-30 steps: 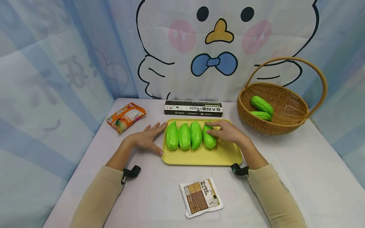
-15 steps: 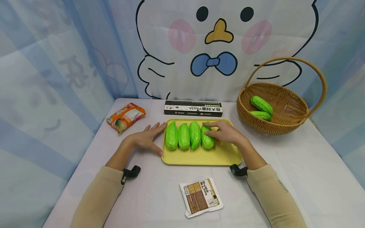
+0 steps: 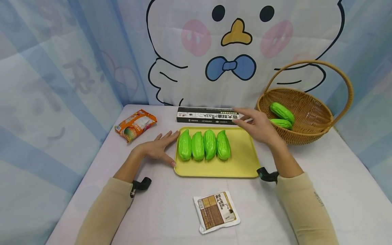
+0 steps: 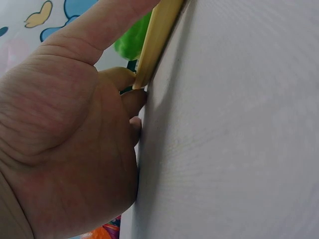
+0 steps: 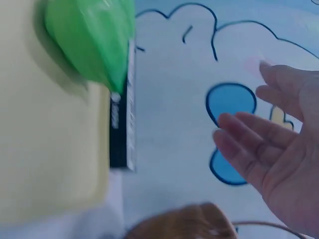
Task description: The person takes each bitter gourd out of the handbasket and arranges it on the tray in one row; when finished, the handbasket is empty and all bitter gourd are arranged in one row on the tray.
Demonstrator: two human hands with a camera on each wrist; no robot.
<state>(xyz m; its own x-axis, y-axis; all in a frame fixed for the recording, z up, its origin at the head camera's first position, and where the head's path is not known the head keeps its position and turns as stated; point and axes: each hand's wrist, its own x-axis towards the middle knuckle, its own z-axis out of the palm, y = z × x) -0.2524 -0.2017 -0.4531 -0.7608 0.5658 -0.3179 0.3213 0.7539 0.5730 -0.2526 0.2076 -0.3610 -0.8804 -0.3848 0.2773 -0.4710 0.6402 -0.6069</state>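
Several glossy green bitter melons (image 3: 210, 145) lie side by side on the yellow tray (image 3: 242, 166), filling its left and middle. With fingers spread, my left hand (image 3: 156, 149) rests at the tray's left edge; the thumb and fingertips touch the rim, as the left wrist view also shows. My right hand (image 3: 257, 126) is raised off the melons, over the tray's far right corner, between the black pasta box (image 3: 202, 115) and the wicker basket (image 3: 306, 134). Nothing is in it; in the right wrist view its fingers (image 5: 249, 144) are apart and slightly bent.
Two more green melons (image 3: 281, 112) lie inside the basket, whose tall handle (image 3: 349, 88) arches up at the back right. An orange snack packet (image 3: 136, 125) lies at the back left. A brown and white packet (image 3: 216, 212) lies in front of the tray.
My right hand slid the rightmost melon slightly left toward the row, then let go and moved up and right, off the tray's melons. My left hand has stayed at the tray's edge.
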